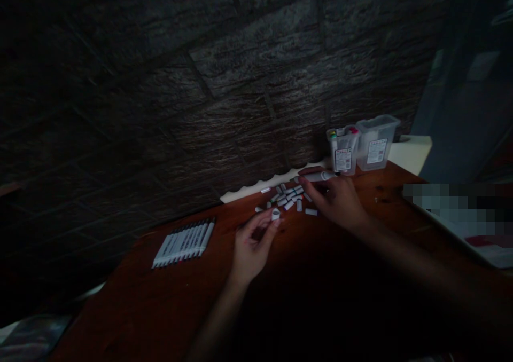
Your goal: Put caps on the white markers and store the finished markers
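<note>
Between thumb and fingers, my left hand point(252, 244) pinches a small white marker cap point(276, 214), its round opening facing up toward me. My right hand point(336, 196) grips a white marker point(318, 176), which lies nearly level above the table's back part. Beneath and between the hands is a loose pile of marker caps point(290, 194), white with coloured ends. To the left, a row of several white markers point(184, 243) lies side by side on the brown wooden table point(160, 303).
At the back right stand two clear plastic bins; the nearer bin point(343, 156) holds some markers, and the other bin point(374, 143) carries a label. A pale wavy-edged strip point(256, 186) runs along the foot of the dark stone-patterned wall point(240, 84). The scene is dim.
</note>
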`<state>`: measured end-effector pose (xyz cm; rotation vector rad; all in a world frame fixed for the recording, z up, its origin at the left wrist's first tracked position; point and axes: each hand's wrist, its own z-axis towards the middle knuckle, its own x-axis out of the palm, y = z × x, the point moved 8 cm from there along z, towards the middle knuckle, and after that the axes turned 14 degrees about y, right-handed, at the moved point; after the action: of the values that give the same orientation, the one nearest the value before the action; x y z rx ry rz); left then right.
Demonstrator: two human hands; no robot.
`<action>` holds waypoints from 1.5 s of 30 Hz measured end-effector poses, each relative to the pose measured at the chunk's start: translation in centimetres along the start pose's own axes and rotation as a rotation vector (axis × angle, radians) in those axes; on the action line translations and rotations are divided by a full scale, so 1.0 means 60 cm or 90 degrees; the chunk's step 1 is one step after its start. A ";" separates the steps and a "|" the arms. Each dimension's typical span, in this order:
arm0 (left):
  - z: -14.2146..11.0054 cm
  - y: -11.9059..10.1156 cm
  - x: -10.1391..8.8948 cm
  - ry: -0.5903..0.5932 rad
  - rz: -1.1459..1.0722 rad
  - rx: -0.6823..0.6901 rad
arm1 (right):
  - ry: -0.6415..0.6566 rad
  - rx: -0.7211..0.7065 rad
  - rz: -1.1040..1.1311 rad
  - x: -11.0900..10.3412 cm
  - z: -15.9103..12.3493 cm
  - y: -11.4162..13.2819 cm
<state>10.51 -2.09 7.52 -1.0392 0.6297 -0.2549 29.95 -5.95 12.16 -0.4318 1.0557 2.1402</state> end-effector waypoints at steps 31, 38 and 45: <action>0.002 0.011 -0.027 -0.056 0.025 0.018 | -0.020 0.104 0.069 0.002 -0.003 -0.035; 0.003 0.036 -0.121 -0.244 0.145 -0.018 | 0.006 0.155 0.123 0.018 -0.001 -0.068; 0.005 0.040 -0.108 -0.213 0.207 -0.021 | 0.023 0.175 0.163 0.031 0.002 -0.090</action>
<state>5.31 2.43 7.87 -0.9659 0.4902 0.2112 32.51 -2.77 8.18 -0.2141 1.4692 2.1665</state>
